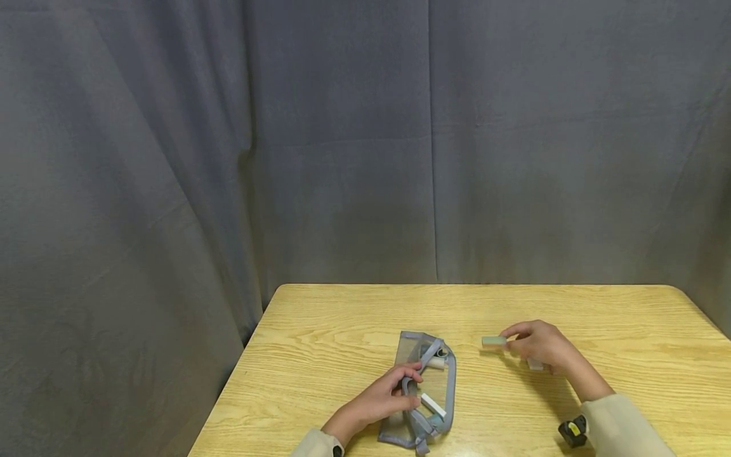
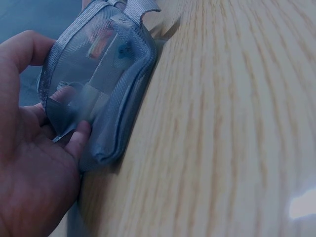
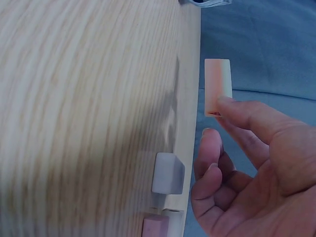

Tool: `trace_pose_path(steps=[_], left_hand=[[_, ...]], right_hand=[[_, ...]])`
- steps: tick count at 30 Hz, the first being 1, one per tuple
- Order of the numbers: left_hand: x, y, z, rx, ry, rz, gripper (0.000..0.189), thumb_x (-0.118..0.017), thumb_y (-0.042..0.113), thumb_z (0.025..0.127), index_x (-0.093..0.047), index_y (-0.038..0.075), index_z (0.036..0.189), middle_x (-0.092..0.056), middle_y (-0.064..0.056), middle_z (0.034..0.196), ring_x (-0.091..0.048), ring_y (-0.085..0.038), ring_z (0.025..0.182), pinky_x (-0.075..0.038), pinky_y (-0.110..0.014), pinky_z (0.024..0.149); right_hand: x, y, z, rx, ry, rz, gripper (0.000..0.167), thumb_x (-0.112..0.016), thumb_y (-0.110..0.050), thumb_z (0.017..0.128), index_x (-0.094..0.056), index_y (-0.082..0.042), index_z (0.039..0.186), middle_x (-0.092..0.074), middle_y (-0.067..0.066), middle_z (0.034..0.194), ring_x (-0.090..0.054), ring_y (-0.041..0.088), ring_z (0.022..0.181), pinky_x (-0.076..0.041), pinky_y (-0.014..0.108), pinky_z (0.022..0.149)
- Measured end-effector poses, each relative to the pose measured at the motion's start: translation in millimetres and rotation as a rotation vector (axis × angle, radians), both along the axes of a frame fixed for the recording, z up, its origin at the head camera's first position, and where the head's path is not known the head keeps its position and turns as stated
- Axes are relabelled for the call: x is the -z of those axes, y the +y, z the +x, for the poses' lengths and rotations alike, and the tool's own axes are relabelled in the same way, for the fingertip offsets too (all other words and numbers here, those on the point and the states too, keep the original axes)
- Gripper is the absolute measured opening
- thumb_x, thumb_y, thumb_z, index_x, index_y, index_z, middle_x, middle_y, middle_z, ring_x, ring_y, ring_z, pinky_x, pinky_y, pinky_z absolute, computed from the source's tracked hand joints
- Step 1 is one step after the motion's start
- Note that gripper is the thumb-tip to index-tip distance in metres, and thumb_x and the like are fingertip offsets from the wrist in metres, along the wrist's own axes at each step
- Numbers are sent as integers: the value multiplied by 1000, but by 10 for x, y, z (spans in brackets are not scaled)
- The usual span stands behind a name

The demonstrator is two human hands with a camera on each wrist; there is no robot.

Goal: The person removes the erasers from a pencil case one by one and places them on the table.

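Note:
A grey see-through mesh pouch (image 1: 401, 403) lies on the table, its opening facing right. My left hand (image 1: 384, 395) grips the rim of that opening, thumb and fingers around the edge. Inside the pouch show a white bar-shaped eraser (image 1: 433, 405), another pale block (image 1: 436, 363) and, in the left wrist view, an orange-pink piece (image 2: 98, 44) through the mesh. To the right of the pouch, above the table, my right hand (image 1: 542, 346) pinches a small block-shaped eraser (image 3: 217, 84) by one end, between thumb and fingertips. It looks pale green from the head and peach with a pale side from the wrist.
Under the right hand stand a white block (image 3: 168, 173) and a pink block (image 3: 155, 226), with another pale block (image 3: 175, 222) beside the pink one. The wooden table (image 1: 320, 330) ends at a grey curtain (image 1: 354, 190) behind.

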State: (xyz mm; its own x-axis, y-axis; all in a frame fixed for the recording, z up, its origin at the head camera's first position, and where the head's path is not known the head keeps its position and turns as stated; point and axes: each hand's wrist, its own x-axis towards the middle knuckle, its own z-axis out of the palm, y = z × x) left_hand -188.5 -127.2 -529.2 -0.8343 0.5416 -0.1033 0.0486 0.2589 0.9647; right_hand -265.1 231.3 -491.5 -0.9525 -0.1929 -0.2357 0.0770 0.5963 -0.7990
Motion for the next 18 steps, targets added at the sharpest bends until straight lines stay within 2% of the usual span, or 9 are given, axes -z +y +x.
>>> trace_pose_path(steps=[9, 18], left_hand=[[-17, 7, -2, 1, 1, -16, 34, -64, 16, 96, -55, 8, 128, -36, -2, 161, -25, -37, 152, -29, -56, 117], [-1, 10, 1, -17, 9, -18, 34, -66, 15, 95, -56, 8, 126, -36, -3, 160, -26, -38, 151, -30, -55, 117]], right_hand=[[11, 65, -2, 7, 1, 17, 29, -67, -19, 95, -72, -8, 122, -63, 10, 77, -44, 17, 55, -30, 27, 45], [22, 113, -26, 1, -2, 29, 27, -68, -16, 95, -72, -6, 120, -61, 9, 91, -39, 13, 52, -36, 28, 46]])
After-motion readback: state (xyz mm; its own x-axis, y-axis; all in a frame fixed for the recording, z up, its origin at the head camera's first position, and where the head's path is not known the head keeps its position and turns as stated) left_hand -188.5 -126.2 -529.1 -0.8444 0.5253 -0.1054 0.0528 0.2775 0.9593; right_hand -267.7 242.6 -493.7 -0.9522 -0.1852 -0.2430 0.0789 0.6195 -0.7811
